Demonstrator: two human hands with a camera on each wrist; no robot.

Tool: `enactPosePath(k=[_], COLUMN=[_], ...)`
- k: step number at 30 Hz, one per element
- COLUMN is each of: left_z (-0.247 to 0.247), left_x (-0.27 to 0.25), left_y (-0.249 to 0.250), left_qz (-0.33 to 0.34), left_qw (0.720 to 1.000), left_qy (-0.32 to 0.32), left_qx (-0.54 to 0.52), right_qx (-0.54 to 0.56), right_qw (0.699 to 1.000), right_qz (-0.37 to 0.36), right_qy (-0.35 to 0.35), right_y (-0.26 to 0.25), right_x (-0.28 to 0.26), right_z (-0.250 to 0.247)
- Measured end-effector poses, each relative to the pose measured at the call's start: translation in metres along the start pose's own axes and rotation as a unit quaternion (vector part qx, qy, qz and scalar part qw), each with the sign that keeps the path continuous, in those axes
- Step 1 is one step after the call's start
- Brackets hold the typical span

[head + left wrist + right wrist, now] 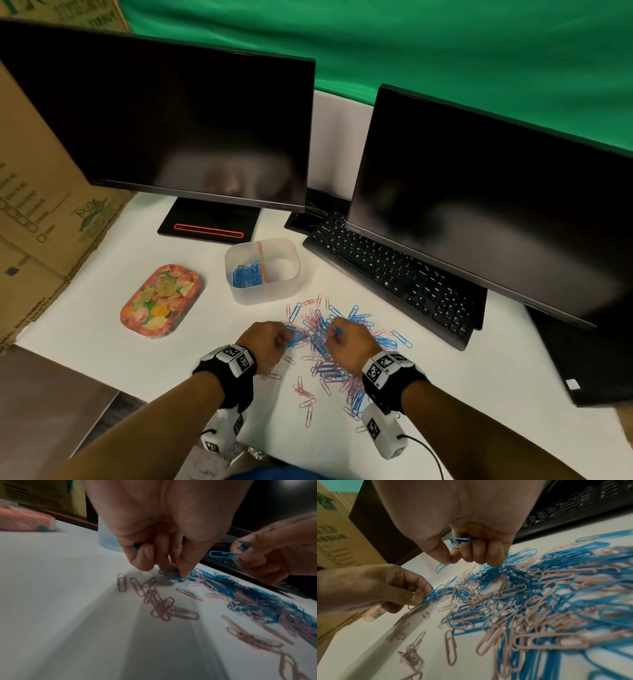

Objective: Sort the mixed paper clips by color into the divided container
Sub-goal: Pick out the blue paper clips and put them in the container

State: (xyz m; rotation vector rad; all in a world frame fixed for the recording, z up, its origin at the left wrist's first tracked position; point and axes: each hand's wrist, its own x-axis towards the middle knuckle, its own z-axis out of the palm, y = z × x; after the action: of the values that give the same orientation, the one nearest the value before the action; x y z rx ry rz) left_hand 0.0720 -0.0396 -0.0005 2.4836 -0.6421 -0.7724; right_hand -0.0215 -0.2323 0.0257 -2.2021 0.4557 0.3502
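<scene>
A mixed pile of blue and pink paper clips (329,346) lies on the white table in front of me. Behind it stands the translucent divided container (274,294); blue clips (246,274) fill its left compartment, and a pink divider (261,262) splits it. My left hand (270,341) is at the pile's left edge, pinching a blue clip (171,574) at the table and holding another blue clip (135,547) in its curled fingers. My right hand (346,339) hovers over the pile's middle, gripping several blue clips (460,540) in curled fingers.
A black keyboard (394,270) runs along the right of the pile under a dark monitor (496,192). A second monitor (164,126) stands at the back left. A floral oval tin (161,301) lies left of the container. Cardboard boxes (37,205) line the left edge.
</scene>
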Motion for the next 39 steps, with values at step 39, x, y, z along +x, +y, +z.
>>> enactPosePath(k=[39], left_z=[-0.15], left_x=[0.027], left_y=[0.013], left_qz=[-0.23], left_qw=[0.896], left_qy=[0.106], left_qx=[-0.365], right_qx=[0.315], right_qw=[0.939], right_qz=[0.118], right_qy=[-0.074], right_y=[-0.176], right_x=[0.119], right_z=[0.001])
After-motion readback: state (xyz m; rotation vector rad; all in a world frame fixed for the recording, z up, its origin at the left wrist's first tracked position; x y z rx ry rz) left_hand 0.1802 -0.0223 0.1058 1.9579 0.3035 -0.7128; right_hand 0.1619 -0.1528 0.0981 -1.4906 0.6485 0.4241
